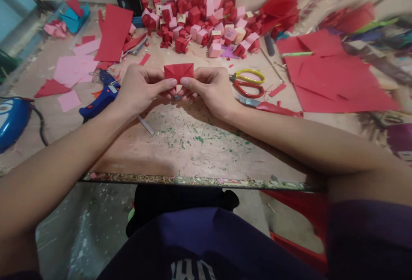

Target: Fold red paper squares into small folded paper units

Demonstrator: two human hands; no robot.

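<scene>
A small folded piece of red paper (pixel 179 70) is held up over the middle of the table, creases showing on its face. My left hand (pixel 144 84) pinches its left side, thumb in front and fingers behind. On the other side my right hand (pixel 209 86) grips it the same way, the two thumb tips close together at the lower edge. Scissors (pixel 249 83) with yellow and red handles lie just right of my right hand. Near my left forearm rests a blue glue gun (pixel 103 97). A knife with a red-wrapped handle (pixel 278 108) lies beside my right forearm.
Many small red and pink paper cubes (pixel 196 18) are heaped along the back wall. Red paper sheets (pixel 334 74) are stacked at right; pink paper (pixel 74 69) and red pieces lie at left. A blue object with a cord (pixel 13 121) stands at far left. Green scraps litter the table (pixel 193 159).
</scene>
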